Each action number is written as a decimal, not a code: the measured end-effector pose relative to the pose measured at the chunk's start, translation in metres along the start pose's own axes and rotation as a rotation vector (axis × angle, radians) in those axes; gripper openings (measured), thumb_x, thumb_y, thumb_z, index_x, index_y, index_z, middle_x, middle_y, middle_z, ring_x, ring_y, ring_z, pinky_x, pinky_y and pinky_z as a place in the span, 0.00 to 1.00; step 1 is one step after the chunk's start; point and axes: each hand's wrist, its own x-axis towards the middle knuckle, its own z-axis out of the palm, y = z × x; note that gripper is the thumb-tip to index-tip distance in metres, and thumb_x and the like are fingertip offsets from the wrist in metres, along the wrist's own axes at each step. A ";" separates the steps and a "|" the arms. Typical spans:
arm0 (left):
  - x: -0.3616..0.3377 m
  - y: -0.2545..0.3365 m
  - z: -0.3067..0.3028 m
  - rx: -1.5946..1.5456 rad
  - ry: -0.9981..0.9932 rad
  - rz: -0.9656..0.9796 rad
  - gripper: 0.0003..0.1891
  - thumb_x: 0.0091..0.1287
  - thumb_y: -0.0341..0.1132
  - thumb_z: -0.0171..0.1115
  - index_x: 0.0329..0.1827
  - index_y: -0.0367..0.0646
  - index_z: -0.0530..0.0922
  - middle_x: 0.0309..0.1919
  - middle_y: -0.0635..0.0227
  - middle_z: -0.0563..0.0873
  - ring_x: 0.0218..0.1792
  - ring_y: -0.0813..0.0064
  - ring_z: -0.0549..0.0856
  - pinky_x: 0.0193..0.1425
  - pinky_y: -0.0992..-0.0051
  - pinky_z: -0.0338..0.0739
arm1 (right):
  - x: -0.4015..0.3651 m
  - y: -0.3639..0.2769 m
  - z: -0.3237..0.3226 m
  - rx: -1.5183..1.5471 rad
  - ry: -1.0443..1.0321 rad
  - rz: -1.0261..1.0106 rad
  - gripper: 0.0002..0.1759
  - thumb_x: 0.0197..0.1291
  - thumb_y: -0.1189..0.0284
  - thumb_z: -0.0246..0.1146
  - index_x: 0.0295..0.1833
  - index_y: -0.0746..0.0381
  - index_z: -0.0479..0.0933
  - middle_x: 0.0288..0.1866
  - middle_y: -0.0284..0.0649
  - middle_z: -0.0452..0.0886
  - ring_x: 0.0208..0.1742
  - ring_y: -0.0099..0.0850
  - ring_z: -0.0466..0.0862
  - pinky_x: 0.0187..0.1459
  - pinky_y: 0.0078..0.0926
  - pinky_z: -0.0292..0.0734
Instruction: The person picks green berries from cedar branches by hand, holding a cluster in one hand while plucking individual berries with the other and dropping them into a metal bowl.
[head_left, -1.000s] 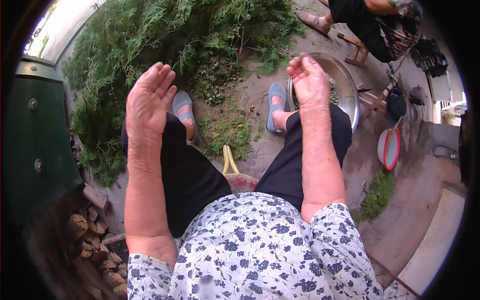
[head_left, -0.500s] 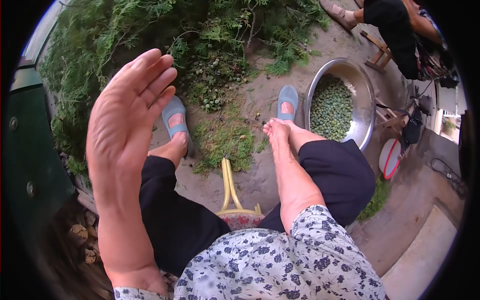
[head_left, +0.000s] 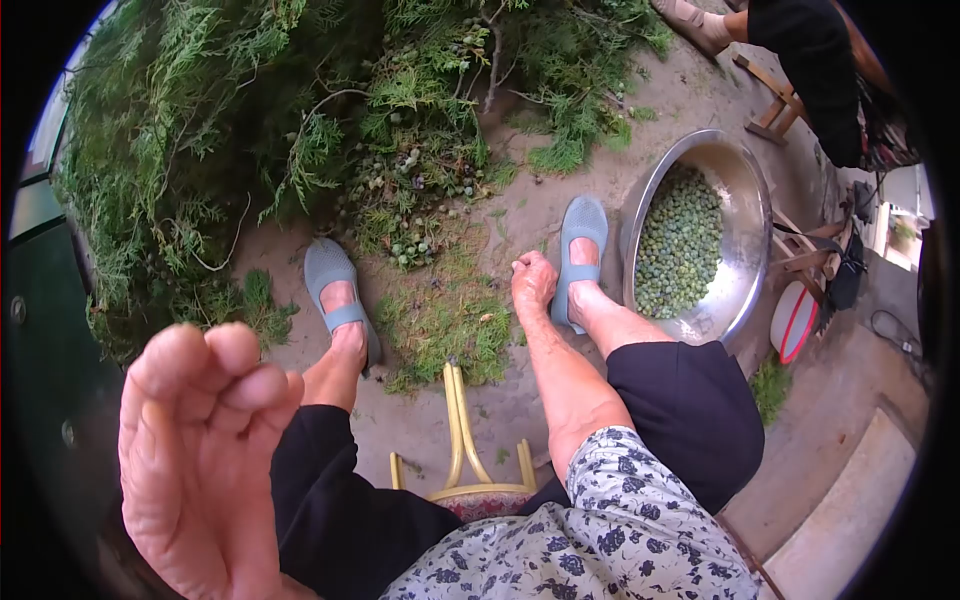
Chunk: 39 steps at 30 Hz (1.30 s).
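Observation:
My left hand (head_left: 205,460) is raised close to the camera at the lower left. Its palm shows with nothing in it, and the fingers curve loosely. Near the right shoe (head_left: 583,232), my right hand (head_left: 535,283) is closed above the ground, its fingers curled together; whatever they may hold is hidden. A large metal basin (head_left: 752,215) of small green cones (head_left: 680,245) stands to its right. Between the feet lie green clippings (head_left: 450,320), with more cones (head_left: 410,240) just beyond them.
A big pile of leafy green branches (head_left: 230,120) fills the upper left. The yellow legs of a chair (head_left: 458,430) show below. Another person's leg and shoe (head_left: 695,25) are at the upper right, near a wooden stool (head_left: 775,105). A red-rimmed white container (head_left: 790,315) leans at right.
My left hand has dropped lower and its fingers have bent. My right hand has moved slightly left and its fingers have curled in. The view has shifted, with the ground items lower in it.

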 end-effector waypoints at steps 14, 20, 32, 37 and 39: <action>0.125 -0.159 -0.147 0.105 -0.038 -0.509 0.16 0.66 0.34 0.59 0.53 0.35 0.76 0.44 0.57 0.84 0.39 0.71 0.84 0.40 0.70 0.83 | 0.043 -0.070 0.013 0.452 0.115 -0.313 0.11 0.55 0.77 0.63 0.45 0.63 0.77 0.27 0.36 0.80 0.27 0.24 0.76 0.30 0.26 0.73; 0.161 -0.228 -0.160 0.169 -0.095 -0.646 0.16 0.68 0.34 0.57 0.54 0.35 0.75 0.41 0.61 0.84 0.36 0.74 0.85 0.41 0.73 0.84 | 0.066 -0.083 0.023 0.197 0.151 -0.512 0.12 0.51 0.77 0.65 0.43 0.64 0.76 0.31 0.44 0.78 0.32 0.35 0.79 0.36 0.34 0.73; 0.171 -0.264 -0.178 -0.173 -0.009 -0.640 0.14 0.70 0.39 0.56 0.46 0.34 0.76 0.35 0.60 0.84 0.31 0.72 0.85 0.34 0.74 0.85 | -0.006 -0.120 -0.018 0.651 -0.465 -0.152 0.14 0.59 0.72 0.64 0.49 0.64 0.78 0.38 0.38 0.83 0.36 0.23 0.81 0.37 0.19 0.80; 0.169 -0.268 -0.188 -0.129 -0.064 -0.701 0.11 0.71 0.36 0.54 0.38 0.35 0.77 0.27 0.62 0.84 0.24 0.74 0.84 0.25 0.80 0.82 | 0.065 -0.133 -0.011 0.679 -0.219 -0.232 0.22 0.56 0.65 0.67 0.54 0.65 0.75 0.46 0.46 0.82 0.43 0.30 0.82 0.42 0.27 0.81; 0.166 -0.268 -0.193 -0.129 -0.075 -0.709 0.11 0.71 0.36 0.54 0.37 0.35 0.77 0.26 0.62 0.84 0.23 0.74 0.85 0.25 0.80 0.83 | 0.070 -0.158 0.003 0.181 0.102 -0.659 0.40 0.51 0.54 0.70 0.64 0.64 0.67 0.61 0.54 0.72 0.62 0.42 0.73 0.59 0.40 0.72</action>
